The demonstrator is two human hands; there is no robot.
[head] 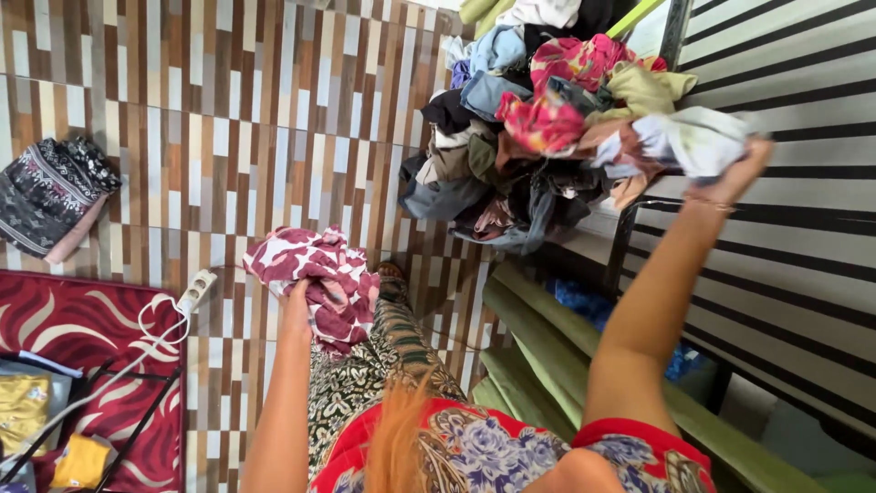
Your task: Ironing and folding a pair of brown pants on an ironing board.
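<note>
My left hand (296,302) grips a bunched maroon-and-white floral cloth (319,270) held out low in front of me, over the patterned tile floor. My right hand (741,172) is raised to the right and closes on a pale blue-white garment (695,139) at the edge of a big heap of mixed clothes (538,119). The heap rests on a dark-framed stand (622,239) against the striped wall. My fingers are partly hidden in the fabric.
A folded dark patterned cloth (50,192) lies on the floor at far left. A red swirl-patterned mat (87,333) with yellow cloths (80,461), a white power strip (195,294) and its cord sit at lower left. Green cushions (547,347) lean below the heap.
</note>
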